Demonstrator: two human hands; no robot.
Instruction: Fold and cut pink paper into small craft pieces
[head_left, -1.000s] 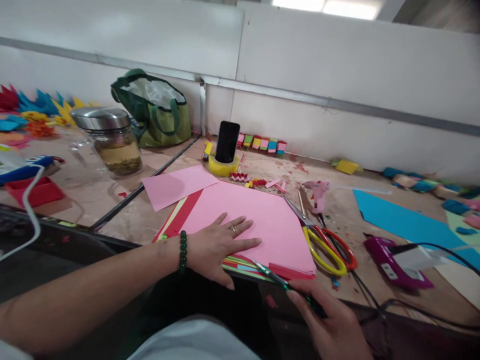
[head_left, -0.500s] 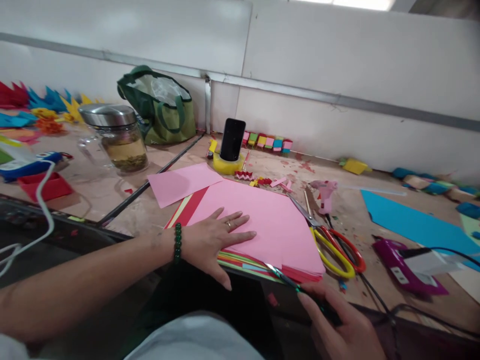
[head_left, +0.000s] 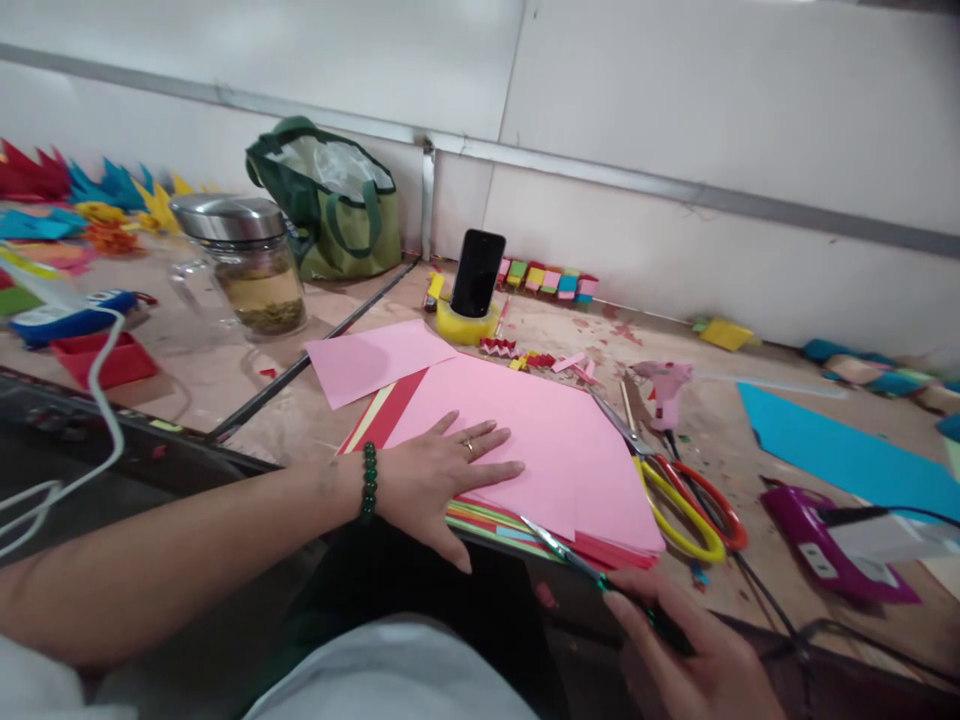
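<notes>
My left hand (head_left: 431,475), with a green bead bracelet on the wrist and a ring, lies flat with fingers spread on pink paper (head_left: 585,440). That sheet tops a stack of coloured paper (head_left: 487,527) at the table's front edge. In my right hand (head_left: 690,640) is a pair of scissors (head_left: 562,550) with slim silver blades; its dark handle is mostly hidden by my fingers. The blades reach left along the stack's front edge, their tip by the pink sheet's lower edge. A second pink sheet (head_left: 375,360) lies at the stack's upper left.
Large scissors with yellow and red handles (head_left: 686,515) lie right of the stack, beside a pink glue gun (head_left: 667,390). A purple power strip (head_left: 832,550) and blue paper (head_left: 847,440) are further right. Behind stand a phone (head_left: 478,272), a glass jug (head_left: 262,290) and a green bag (head_left: 352,230).
The whole view has shifted slightly, with things now further right. The scissors' tip has moved a little left along the pink sheet's front edge. My left hand stays flat on the paper.
</notes>
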